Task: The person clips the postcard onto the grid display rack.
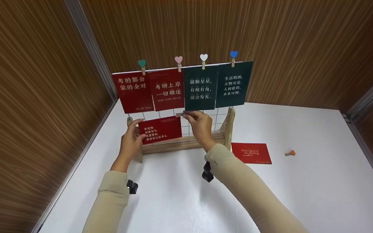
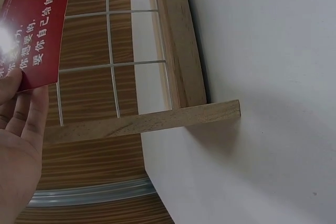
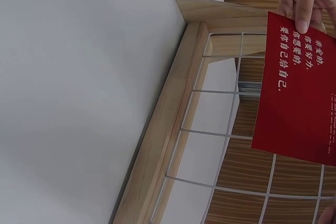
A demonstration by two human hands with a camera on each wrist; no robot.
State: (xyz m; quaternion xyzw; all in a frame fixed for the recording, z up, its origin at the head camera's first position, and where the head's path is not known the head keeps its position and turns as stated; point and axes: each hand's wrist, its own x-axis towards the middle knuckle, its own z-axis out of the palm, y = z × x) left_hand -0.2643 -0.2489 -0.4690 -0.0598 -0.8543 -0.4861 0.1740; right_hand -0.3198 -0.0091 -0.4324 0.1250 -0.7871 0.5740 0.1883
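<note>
My left hand [image 1: 130, 142] pinches the left edge of a red card [image 1: 160, 130], thumb in front and fingers behind. The card, printed with white Chinese characters, stands upright in front of the white wire grid [image 2: 109, 35]. At its upper right corner, my right hand [image 1: 201, 126] pinches a small clothespin [image 1: 179, 114] between thumb and fingers. Above hang two red cards [image 1: 135, 97] and two dark green cards [image 1: 200, 87], clipped along the top by heart clothespins in green [image 1: 141, 63], pink [image 1: 178, 60], white [image 1: 203, 58] and blue [image 1: 233, 54].
A wooden base [image 1: 173, 146] with side feet [image 2: 142, 123] carries the grid on the white table [image 1: 173, 194]. Another red card [image 1: 252, 153] lies right of the stand, and an orange clothespin [image 1: 290, 153] lies farther right. Wood-grain panels [image 1: 287, 48] enclose the back and sides.
</note>
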